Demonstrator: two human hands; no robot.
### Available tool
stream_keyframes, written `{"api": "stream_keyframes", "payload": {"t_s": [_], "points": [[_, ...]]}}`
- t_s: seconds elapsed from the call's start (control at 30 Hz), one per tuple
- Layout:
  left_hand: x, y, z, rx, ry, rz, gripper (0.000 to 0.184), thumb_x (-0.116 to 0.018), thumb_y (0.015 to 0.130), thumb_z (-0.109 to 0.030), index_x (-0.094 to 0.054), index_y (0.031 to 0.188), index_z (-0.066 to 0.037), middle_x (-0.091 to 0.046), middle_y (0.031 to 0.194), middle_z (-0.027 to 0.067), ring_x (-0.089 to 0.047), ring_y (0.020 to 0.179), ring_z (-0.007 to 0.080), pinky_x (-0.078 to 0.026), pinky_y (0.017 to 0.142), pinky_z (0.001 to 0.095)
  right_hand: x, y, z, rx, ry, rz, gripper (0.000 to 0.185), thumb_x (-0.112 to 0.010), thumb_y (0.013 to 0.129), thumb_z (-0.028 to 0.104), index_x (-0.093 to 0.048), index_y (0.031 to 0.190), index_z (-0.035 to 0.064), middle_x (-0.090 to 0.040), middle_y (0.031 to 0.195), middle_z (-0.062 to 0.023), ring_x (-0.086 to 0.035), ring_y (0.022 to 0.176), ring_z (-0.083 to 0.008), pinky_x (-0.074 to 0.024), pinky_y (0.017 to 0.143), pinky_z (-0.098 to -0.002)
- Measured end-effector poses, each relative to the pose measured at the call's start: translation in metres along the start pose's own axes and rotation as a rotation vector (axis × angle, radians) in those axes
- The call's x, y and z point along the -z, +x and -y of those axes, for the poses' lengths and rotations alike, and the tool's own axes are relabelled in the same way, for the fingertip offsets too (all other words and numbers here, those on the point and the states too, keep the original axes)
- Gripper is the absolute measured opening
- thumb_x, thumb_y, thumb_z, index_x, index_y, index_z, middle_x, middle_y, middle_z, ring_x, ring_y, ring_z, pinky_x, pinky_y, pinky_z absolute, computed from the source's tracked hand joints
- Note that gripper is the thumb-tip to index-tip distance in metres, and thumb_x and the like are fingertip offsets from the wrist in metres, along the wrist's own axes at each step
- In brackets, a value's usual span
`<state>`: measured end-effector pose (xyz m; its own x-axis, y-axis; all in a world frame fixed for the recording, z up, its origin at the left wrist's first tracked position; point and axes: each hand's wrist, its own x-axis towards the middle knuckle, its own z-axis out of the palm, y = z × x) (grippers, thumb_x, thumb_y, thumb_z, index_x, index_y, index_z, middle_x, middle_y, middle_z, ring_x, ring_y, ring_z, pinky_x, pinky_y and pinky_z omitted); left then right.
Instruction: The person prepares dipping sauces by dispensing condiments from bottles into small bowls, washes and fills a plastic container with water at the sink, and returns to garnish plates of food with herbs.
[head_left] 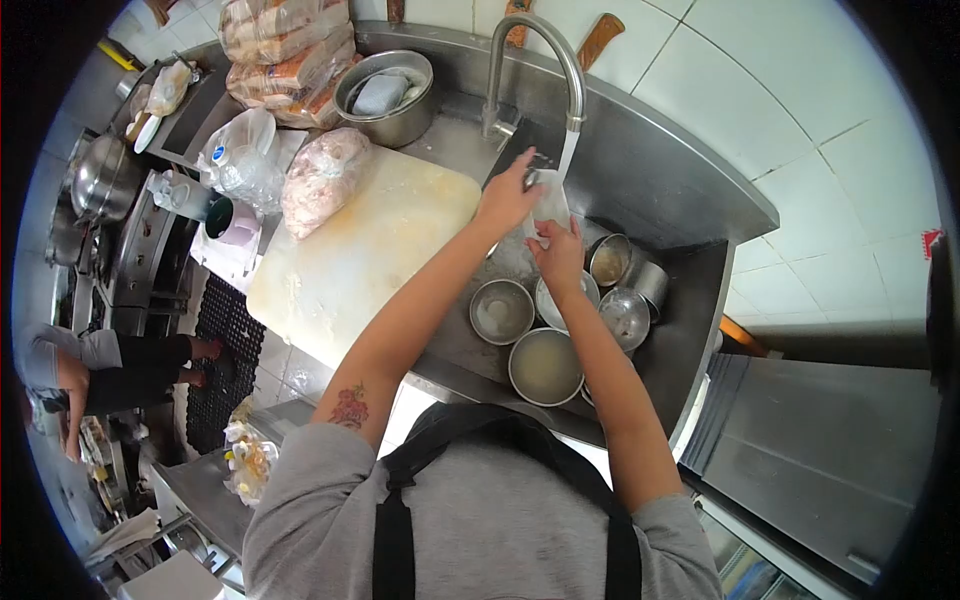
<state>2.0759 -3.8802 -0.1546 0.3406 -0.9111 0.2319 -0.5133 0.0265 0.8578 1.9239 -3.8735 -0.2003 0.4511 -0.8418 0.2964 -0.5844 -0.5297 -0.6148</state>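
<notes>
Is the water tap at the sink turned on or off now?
On: a pale stream of water falls from the end of the tap's spout, towards the whitish piece at the right hand.

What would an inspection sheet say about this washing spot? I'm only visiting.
Surface: grey steel sink, with a large white rectangular cutting board to its left.
Job's things: whitish translucent item (exact kind unclear) below a curved silver metal tap; round silver metal bowls in the sink.
Clutter: clear plastic bag of pinkish food partly on the board; clear-wrapped bread stacked behind.
Hands: right hand grips the item's lower end; left hand is at its upper end, grip unclear.
Cables: nothing seen.
Surroundings: black perforated floor mat; another person in a grey top, far left.
</notes>
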Motion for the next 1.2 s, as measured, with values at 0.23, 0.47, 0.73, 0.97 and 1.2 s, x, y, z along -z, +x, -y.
{"api": "stream_keyframes", "payload": {"t_s": [0.23, 0.47, 0.73, 0.97, 1.2], "points": [[0.032, -0.049, 0.021, 0.222, -0.065, 0.037, 0.035, -0.063, 0.086, -0.021, -0.058, 0.119, -0.008, -0.057, 0.071, 0.01, -0.055, 0.064, 0.0189, -0.046, 0.064, 0.0332, -0.002, 0.012, 0.003, 0.08, -0.074, -0.096, 0.03, -0.075, 0.07, 0.016, -0.064, 0.097, 0.006, -0.066, 0.08, -0.014, -0.063, 0.082, -0.031, -0.0429, 0.093, -0.0424], [-0.004, -0.074, 0.052, 0.066, -0.082, 0.172, 0.025, -0.061, 0.088, -0.018, -0.061, 0.112, -0.008, -0.057, 0.073, 0.0111, -0.054, 0.065, 0.0204, -0.046, 0.066, 0.0338, 0.042, 0.074, 0.028, -0.035, 0.067, -0.001, 0.034, -0.07, 0.069, 0.024, -0.066, 0.094, 0.0016, -0.066, 0.078, -0.0199, -0.065, 0.073, -0.0353, -0.051, 0.071, -0.0406], [-0.016, -0.048, 0.043, 0.227, -0.41, 0.178, 0.017, -0.056, 0.088, -0.007, -0.052, 0.104, -0.007, -0.056, 0.09, 0.0072, -0.054, 0.088, 0.0163, -0.043, 0.082, 0.0284, 0.142, 0.096, 0.071, 0.121, -0.027, 0.46, 0.03, -0.067, 0.066, 0.028, -0.067, 0.086, 0.0066, -0.065, 0.076, -0.0209, -0.064, 0.072, -0.0376, -0.0508, 0.07, -0.0406], [-0.03, -0.002, 0.021, 0.01, -0.864, 0.281, 0.017, -0.055, 0.086, 0.001, -0.044, 0.096, -0.009, -0.053, 0.093, 0.0023, -0.059, 0.096, 0.0163, -0.043, 0.085, 0.0294, 0.181, 0.09, 0.049, 0.024, -0.129, 0.556, 0.032, -0.066, 0.067, 0.026, -0.065, 0.088, 0.0019, -0.063, 0.072, -0.0185, -0.062, 0.068, -0.0293, -0.0486, 0.065, -0.0367], [0.01, 0.017, -0.036, 0.085, -1.011, 0.319, 0.021, -0.055, 0.084, 0.004, -0.041, 0.089, -0.01, -0.051, 0.086, 0.0011, -0.06, 0.101, 0.0199, -0.041, 0.092, 0.033, 0.142, 0.009, -0.02, -0.1, -0.076, 0.681, 0.043, -0.076, 0.06, 0.025, -0.066, 0.095, 0.002, -0.067, 0.09, -0.0199, -0.065, 0.085, -0.0326, -0.0504, 0.077, -0.0381]]}}
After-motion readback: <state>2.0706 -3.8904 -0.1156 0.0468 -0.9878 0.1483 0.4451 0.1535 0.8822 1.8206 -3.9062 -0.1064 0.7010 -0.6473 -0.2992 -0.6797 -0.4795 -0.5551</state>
